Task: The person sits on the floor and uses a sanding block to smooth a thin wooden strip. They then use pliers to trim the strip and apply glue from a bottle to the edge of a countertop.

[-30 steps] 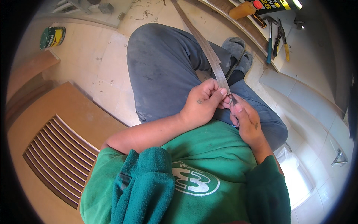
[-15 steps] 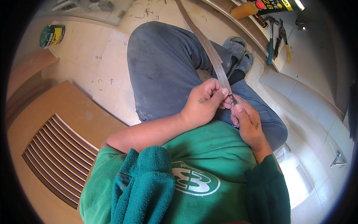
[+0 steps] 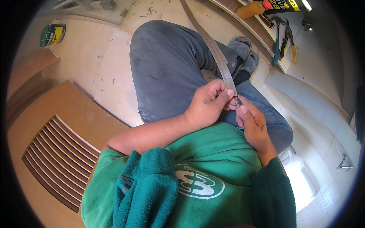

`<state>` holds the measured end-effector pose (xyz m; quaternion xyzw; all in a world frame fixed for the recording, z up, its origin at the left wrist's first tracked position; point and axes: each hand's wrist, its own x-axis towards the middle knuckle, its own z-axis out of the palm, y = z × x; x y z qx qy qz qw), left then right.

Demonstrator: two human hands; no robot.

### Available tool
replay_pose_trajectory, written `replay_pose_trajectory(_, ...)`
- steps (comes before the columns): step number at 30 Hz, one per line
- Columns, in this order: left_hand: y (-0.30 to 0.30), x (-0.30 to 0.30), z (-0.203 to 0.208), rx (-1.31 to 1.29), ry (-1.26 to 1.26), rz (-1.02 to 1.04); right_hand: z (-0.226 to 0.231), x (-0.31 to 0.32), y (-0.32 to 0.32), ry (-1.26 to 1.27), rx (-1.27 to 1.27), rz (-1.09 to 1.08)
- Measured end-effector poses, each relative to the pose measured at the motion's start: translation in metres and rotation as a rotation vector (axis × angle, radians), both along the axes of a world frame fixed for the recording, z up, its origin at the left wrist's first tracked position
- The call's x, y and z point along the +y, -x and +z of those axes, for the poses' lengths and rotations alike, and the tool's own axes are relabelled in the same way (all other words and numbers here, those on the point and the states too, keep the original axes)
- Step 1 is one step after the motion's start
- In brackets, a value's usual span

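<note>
A long, thin wood-grain edging strip (image 3: pixel 210 42) runs from the top of the view down across my legs. Its near end is pinched between the thumb and fingers of my left hand (image 3: pixel 207 103). Along one side of the strip, a step shows where its width narrows toward that end. Close against the left fingers, my right hand (image 3: pixel 251 122) is closed on a small dark blade (image 3: pixel 238 101), thumb laid along it. The blade's tip meets the end of the strip; any handle is hidden in the palm.
A slatted wooden panel (image 3: pixel 95 110) lies at the left, with a green can (image 3: pixel 52 35) beyond it. Curled shavings (image 3: pixel 143 15) litter the tiled floor. At the upper right are a hammer (image 3: pixel 276 41), yellow-handled snips (image 3: pixel 291 41) and an orange bottle (image 3: pixel 253 9).
Almost nothing differs. Both hands keep their grip on the strip and the blade, with only a very slight shift of the whole view.
</note>
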<state>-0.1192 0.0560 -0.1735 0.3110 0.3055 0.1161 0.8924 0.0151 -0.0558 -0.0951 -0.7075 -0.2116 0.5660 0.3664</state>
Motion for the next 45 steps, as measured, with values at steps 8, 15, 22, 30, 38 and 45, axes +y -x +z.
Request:
replay_pose_trajectory(8, 0.002, 0.002, -0.003, 0.042, -0.086, -0.086, -0.003, -0.002, -0.001, -0.018, -0.063, 0.033)
replay_pose_trajectory(15, 0.003, 0.002, -0.002, 0.040, -0.010, -0.101, -0.001, 0.000, -0.001, 0.002, -0.115, 0.059)
replay_pose_trajectory(22, 0.003, 0.002, -0.003, 0.010, -0.005, -0.066, -0.002, 0.001, -0.003, 0.021, -0.081, 0.048)
replay_pose_trajectory(30, 0.004, -0.003, -0.008, 0.019, -0.127, -0.060, 0.001, 0.007, -0.003, 0.078, -0.069, 0.101)
replay_pose_trajectory(38, 0.008, 0.006, -0.008, 0.023, -0.116, -0.205, -0.006, 0.007, -0.001, 0.074, -0.137, 0.111)
replay_pose_trajectory(45, 0.009, 0.008, -0.005, 0.033, -0.128, -0.186, -0.007, 0.012, 0.001, 0.086, -0.205, 0.133)
